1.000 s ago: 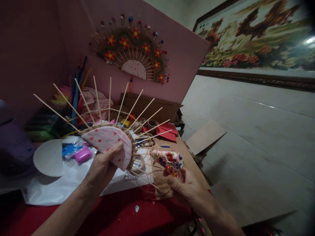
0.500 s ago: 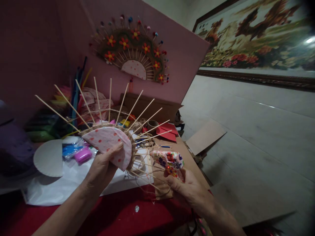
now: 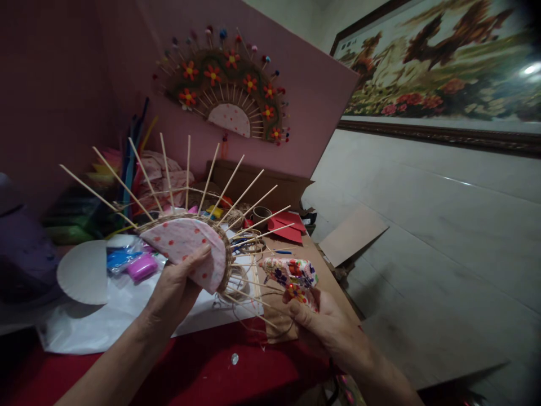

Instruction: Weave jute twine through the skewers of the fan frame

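My left hand grips a half-round piece covered in white fabric with red dots, thumb on its face. Twine is woven round its curved edge, and several thin wooden sticks fan outward from it. A loose strand of twine crosses the upper sticks. My right hand is closed round the handle of a flower-patterned glue gun, its nozzle pointing left near the lower sticks. Twine passes near my right thumb; whether that hand also holds it is unclear.
A finished half-round decoration with orange flowers hangs on the pink board. A white half disc and a pink packet lie left. Behind are red paper, a roll of tape and scissors. A clear bead rests on red cloth.
The glue gun in my right hand has shifted very slightly to the right. My left hand and the stick piece are nearly still.
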`<state>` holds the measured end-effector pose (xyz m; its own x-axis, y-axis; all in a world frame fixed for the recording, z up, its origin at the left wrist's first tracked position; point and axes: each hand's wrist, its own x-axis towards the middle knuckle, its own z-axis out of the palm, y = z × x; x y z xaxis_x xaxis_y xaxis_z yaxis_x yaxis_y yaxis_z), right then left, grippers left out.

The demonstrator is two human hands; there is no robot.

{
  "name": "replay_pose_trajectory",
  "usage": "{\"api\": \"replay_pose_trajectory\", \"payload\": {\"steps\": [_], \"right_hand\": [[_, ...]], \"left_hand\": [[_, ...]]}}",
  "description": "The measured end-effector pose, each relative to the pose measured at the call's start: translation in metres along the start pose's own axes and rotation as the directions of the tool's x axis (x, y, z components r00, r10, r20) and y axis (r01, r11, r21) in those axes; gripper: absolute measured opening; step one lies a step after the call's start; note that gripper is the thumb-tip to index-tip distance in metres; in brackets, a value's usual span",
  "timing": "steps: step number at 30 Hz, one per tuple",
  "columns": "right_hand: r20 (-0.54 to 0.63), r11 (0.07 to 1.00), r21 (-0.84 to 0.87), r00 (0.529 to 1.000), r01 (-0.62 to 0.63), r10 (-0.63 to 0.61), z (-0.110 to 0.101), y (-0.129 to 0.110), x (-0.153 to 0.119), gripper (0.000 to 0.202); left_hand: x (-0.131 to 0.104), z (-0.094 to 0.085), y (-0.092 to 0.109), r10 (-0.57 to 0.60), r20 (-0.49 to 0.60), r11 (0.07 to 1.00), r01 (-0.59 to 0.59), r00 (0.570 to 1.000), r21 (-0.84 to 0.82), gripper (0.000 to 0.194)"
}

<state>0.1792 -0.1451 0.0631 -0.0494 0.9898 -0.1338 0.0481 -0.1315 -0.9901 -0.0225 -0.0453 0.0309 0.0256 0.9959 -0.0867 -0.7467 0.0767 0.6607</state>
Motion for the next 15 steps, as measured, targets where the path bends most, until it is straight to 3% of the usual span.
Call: {"api": "replay_pose_trajectory", "payload": {"steps": [7, 15], "right_hand": [[0.009, 0.985, -0.02, 0.985, -0.172, 0.172, -0.0062, -0.0001, -0.0048, 0.055], [-0.012, 0.99, 0.021, 0.99, -0.14, 0.14, -0.0077, 0.0029, -0.006, 0.052]], "left_hand": [[-0.0006, 0.001, 0.0, 0.005, -0.012, 1.0, -0.005, 1.0, -0.015, 0.02], [-0.0006, 0.0037, 0.0004, 0.02, -0.052, 0.999, -0.022, 0.998, -0.026, 0.017]]}}
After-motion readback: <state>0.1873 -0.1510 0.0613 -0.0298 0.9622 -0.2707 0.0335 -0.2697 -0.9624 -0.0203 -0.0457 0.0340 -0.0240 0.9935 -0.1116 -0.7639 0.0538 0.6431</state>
